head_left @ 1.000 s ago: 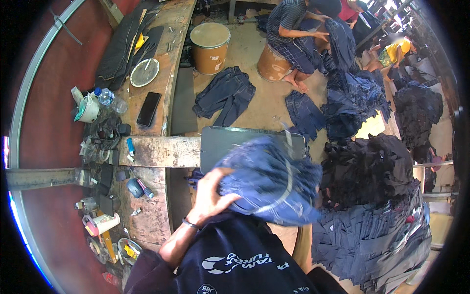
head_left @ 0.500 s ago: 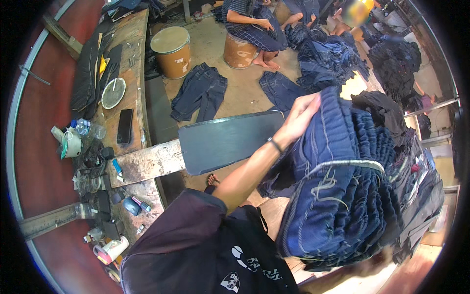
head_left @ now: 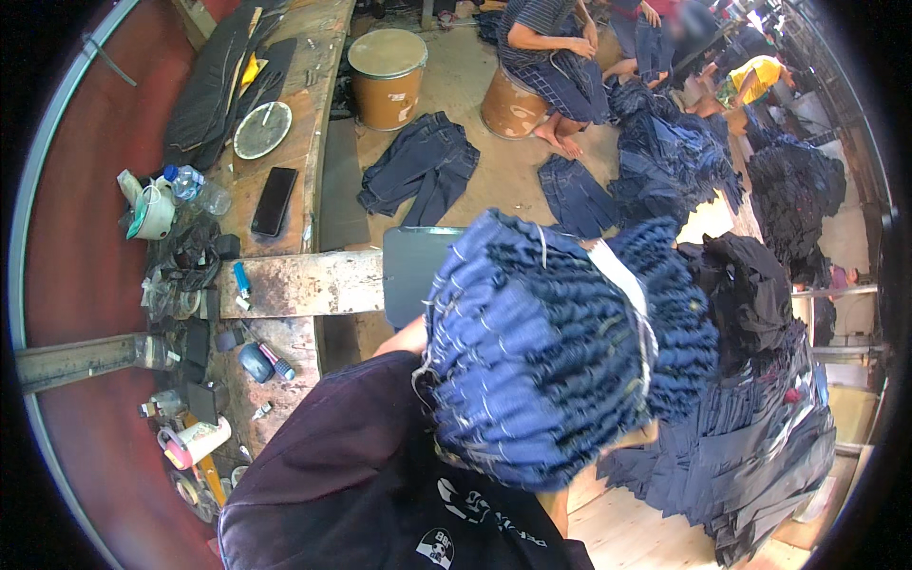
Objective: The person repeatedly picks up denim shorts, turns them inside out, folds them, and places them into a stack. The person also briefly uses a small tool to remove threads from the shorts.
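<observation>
Blue denim, folded and gathered in ripples, makes up the bundle [head_left: 560,351] in use and conceals most of the grip. The left hand is behind it: only the left forearm [head_left: 407,338] shows, so finger position cannot be told. A strip of skin at the bundle's lower right edge appears to be the right hand [head_left: 642,435]; whether its fingers are spread or closed cannot be told.

Step in hand, as judged: supporting and carrying the tied bundle in front of the torso. The next move calls for even support at both ends, with the white tie [head_left: 622,282] kept seated so that the layers do not slip out.

Position: the bundle is held before the black shirt [head_left: 342,465], beyond the right edge of the bench [head_left: 299,62], and hides part of the dark panel [head_left: 407,261] at the end of the plank [head_left: 332,283]. Orientation: the long axis appears to run left to right, rising slightly toward the right; foreshortening limits certainty. Paler folded edges face left, toward the bench; the tie crosses this axis nearer the right end.

Surroundings: a phone [head_left: 274,201] lies near the bench's right edge. Trousers [head_left: 423,166] lie flat on the floor past the panel. Black cloth [head_left: 746,294] and grey cut pieces [head_left: 731,446] are heaped to the bundle's right.
</observation>
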The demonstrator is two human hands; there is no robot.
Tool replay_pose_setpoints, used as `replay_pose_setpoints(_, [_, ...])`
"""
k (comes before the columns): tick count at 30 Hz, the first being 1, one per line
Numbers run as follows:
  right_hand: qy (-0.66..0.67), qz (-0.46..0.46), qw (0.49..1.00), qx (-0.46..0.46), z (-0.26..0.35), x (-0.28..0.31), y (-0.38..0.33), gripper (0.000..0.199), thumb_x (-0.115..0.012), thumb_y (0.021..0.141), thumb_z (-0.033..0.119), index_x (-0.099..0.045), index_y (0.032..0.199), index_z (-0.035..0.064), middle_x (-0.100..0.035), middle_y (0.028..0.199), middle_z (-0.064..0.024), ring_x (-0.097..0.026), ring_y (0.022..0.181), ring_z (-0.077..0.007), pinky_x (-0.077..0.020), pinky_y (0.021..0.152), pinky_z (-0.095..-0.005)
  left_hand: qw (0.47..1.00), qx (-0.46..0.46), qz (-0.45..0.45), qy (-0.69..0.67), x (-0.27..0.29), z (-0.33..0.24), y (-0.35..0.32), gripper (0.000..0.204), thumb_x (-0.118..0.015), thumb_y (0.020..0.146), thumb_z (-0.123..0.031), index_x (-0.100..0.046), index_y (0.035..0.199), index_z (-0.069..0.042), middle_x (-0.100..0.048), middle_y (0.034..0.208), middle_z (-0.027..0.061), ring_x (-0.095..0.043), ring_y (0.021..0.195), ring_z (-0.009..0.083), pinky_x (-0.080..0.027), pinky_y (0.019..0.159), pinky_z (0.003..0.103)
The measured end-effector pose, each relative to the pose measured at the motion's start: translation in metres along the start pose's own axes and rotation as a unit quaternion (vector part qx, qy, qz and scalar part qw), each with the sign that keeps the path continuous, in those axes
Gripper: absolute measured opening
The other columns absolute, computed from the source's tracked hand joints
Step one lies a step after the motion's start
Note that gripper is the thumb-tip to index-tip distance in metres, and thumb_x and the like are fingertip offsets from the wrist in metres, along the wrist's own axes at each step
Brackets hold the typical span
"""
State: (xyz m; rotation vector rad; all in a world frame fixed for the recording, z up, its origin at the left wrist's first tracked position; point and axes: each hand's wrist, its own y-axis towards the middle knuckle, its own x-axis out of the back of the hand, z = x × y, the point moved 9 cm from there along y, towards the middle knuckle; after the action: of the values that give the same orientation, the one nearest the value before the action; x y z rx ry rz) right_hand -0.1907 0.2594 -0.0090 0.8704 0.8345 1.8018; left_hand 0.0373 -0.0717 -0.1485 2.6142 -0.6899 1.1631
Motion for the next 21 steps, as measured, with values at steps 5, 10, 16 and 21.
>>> replay_pose_setpoints(5, [0.112, 0.092, 0.989, 0.001, 0.032, -0.109, -0.041, 0.095, -0.065, 0.088, 0.084, -0.053, 0.123, -0.0039, -0.047, 0.117, -0.013, -0.05, 0.112, -0.0287, -0.0402, 0.109, -0.0531, 0.968, 0.154, 0.17, 0.098, -0.002, 0.138, -0.058, 0.061, -0.048, 0.112, -0.057, -0.063, 0.125, 0.001, -0.062, 0.124, 0.0083, -0.056, 0.115, 0.0187, -0.045, 0.103, 0.034])
replay_pose_setpoints(10, [0.224, 0.259, 0.935, -0.087, 0.052, -0.208, -0.075, 0.094, -0.078, 0.086, 0.072, -0.042, 0.131, -0.0026, -0.042, 0.118, -0.013, -0.044, 0.115, -0.0272, -0.0359, 0.108, -0.0477, 0.956, 0.175, 0.228, -0.06, 0.027, 0.175, -0.069, 0.069, -0.047, 0.11, -0.061, -0.062, 0.135, 0.002, -0.062, 0.135, 0.0137, -0.058, 0.123, 0.0233, -0.045, 0.11, 0.037])
replay_pose_setpoints(16, [0.242, 0.363, 0.898, -0.053, 0.092, -0.277, -0.094, 0.078, -0.102, 0.072, 0.036, -0.051, 0.119, 0.0003, -0.057, 0.111, -0.0158, -0.058, 0.106, -0.029, -0.0483, 0.097, -0.0454, 0.913, 0.186, 0.172, -0.321, 0.09, 0.213, -0.071, 0.08, -0.046, 0.109, -0.066, -0.061, 0.146, 0.003, -0.063, 0.147, 0.02, -0.061, 0.134, 0.0288, -0.044, 0.119, 0.039])
replay_pose_setpoints(21, [0.177, 0.431, 0.883, -0.052, 0.121, -0.326, -0.094, 0.04, -0.088, 0.092, 0.027, -0.058, 0.102, 0.0016, -0.057, 0.08, -0.0086, -0.051, 0.069, -0.0166, -0.0457, 0.063, -0.0338, 0.812, 0.24, -0.028, -0.531, 0.181, 0.227, -0.13, 0.083, -0.045, 0.105, -0.074, -0.071, 0.132, 0.0, -0.076, 0.125, 0.0195, -0.077, 0.108, 0.0306, -0.059, 0.103, 0.043])
